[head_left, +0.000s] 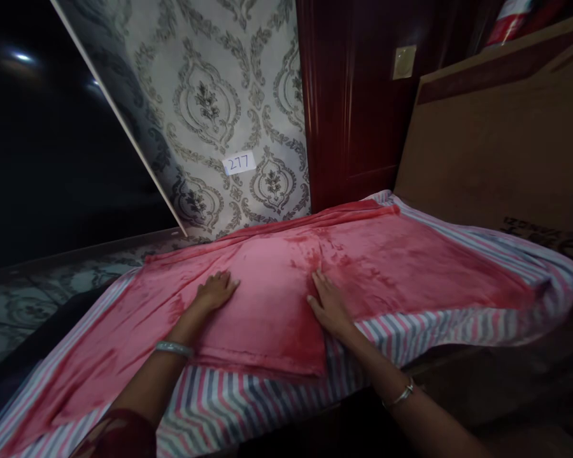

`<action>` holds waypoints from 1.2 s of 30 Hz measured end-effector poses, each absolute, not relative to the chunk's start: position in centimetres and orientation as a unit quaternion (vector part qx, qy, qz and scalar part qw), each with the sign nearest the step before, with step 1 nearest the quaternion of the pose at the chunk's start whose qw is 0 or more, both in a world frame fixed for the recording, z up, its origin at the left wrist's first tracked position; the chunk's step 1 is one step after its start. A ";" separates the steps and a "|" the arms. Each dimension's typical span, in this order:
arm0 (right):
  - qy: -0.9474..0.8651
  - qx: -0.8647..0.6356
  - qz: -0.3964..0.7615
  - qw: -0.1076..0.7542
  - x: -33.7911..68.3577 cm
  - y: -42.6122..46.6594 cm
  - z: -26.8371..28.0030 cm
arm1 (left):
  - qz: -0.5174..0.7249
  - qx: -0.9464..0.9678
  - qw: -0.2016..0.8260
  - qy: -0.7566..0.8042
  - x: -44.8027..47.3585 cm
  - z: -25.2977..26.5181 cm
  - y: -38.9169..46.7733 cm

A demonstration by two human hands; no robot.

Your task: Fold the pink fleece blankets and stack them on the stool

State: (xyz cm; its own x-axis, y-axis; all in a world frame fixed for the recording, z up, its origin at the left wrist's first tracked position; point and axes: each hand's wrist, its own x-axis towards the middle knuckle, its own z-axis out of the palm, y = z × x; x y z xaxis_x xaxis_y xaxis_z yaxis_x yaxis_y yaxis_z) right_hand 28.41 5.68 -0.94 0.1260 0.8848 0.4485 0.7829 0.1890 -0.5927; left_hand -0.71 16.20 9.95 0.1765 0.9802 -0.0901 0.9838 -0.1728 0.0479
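The left hand [216, 291] and right hand [329, 305] are lying open, fingers gripping nothing, on the red blanket [267, 280] covering the striped cloth [391, 331]. In this dimness they're seemingly smoothing; the next move is probably calling for even pressure.

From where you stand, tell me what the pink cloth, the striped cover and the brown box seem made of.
Pink cloth: probably velvet or plush, with a soft sheen; darker smudges look like brushed pile.
Striped cover: fabric, perhaps cotton, matte; it drapes loosely.
Brown box: most likely cardboard, dull; flat panels with dark printing.
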 end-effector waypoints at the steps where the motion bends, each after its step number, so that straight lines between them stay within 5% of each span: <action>1: -0.657 -0.626 0.050 0.417 28.8 6.3 -0.4 | -0.010 0.776 0.034 0.630 0.7 10.6 16.4; 4: -0.643 -0.633 0.007 0.432 29.4 8.7 2.1 | 0.008 0.847 0.027 0.532 6.3 12.1 16.7; 13: -0.656 -0.708 0.026 0.260 27.4 11.7 2.5 | 0.006 0.900 -0.004 0.437 16.5 8.2 16.1; 36: -0.656 -0.714 0.040 0.241 27.8 11.2 2.7 | 0.049 0.768 0.036 0.638 2.0 9.6 21.8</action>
